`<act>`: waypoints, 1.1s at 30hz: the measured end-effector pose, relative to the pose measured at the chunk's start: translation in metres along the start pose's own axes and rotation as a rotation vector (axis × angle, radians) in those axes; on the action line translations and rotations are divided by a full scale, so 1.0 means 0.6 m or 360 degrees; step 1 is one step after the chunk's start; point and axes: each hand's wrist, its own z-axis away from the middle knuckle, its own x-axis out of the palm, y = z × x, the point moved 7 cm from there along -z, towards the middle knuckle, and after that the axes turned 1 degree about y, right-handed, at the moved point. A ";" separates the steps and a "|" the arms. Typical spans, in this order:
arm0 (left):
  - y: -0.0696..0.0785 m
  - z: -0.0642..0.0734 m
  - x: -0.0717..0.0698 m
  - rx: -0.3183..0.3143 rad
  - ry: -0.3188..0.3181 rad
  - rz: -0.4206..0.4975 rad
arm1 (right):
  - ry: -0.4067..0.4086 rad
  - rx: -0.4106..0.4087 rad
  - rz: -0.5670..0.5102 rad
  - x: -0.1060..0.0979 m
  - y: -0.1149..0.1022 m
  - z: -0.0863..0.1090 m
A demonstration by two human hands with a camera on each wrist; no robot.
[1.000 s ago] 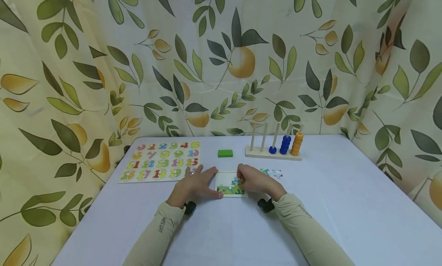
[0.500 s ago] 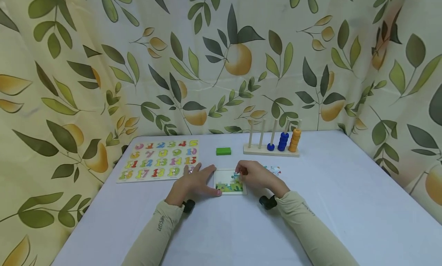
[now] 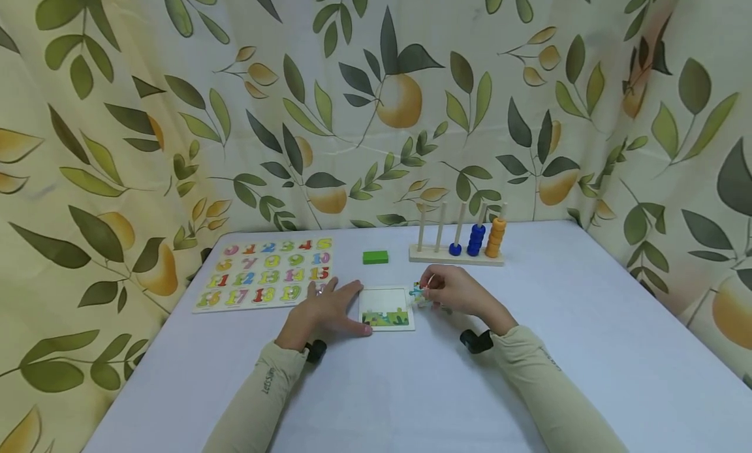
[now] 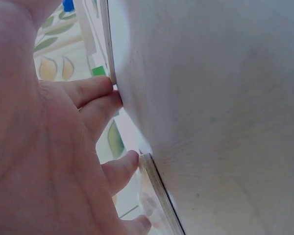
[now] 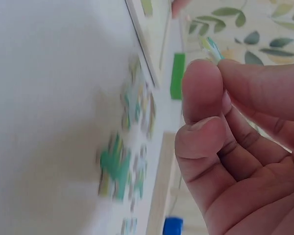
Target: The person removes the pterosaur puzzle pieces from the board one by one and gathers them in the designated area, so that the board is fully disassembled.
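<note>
A small white jigsaw tray (image 3: 384,297) lies in front of me, its bottom row filled with green pieces. My left hand (image 3: 326,314) is spread at its left side, thumb and index finger touching the tray's edge. Its other fingertips reach the number board (image 3: 249,302); in the left wrist view the fingers (image 4: 100,110) look straight. Just right of the tray, my right hand (image 3: 459,290) pinches a jigsaw piece (image 5: 213,49) between thumb and index finger. Loose jigsaw pieces (image 5: 115,169) lie below that hand, blurred in the right wrist view and mostly hidden in the head view.
A green block (image 3: 375,257) sits behind the tray. Farther back on the right stands a wooden peg rack (image 3: 456,258) with blue and orange beads. The white table (image 3: 411,388) ends at a leaf-patterned curtain (image 3: 376,166).
My right hand has lifted a bluish piece out of the tray and carried it right, over the loose pieces. The left hand has kept its place by the tray.
</note>
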 end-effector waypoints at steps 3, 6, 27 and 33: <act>-0.001 -0.002 0.000 0.0004 -0.0003 0.0007 | 0.0031 0.0016 0.0018 -0.020 0.009 0.010; -0.007 -0.009 0.002 0.0023 0.0012 0.0010 | 0.0049 0.0059 0.0023 -0.036 0.020 0.018; 0.005 -0.003 -0.001 0.0019 0.0013 -0.0026 | 0.0120 0.0247 0.0018 -0.098 0.084 0.064; 0.003 0.000 0.000 -0.0001 0.0030 -0.0011 | 0.0094 0.0311 -0.0026 -0.099 0.097 0.073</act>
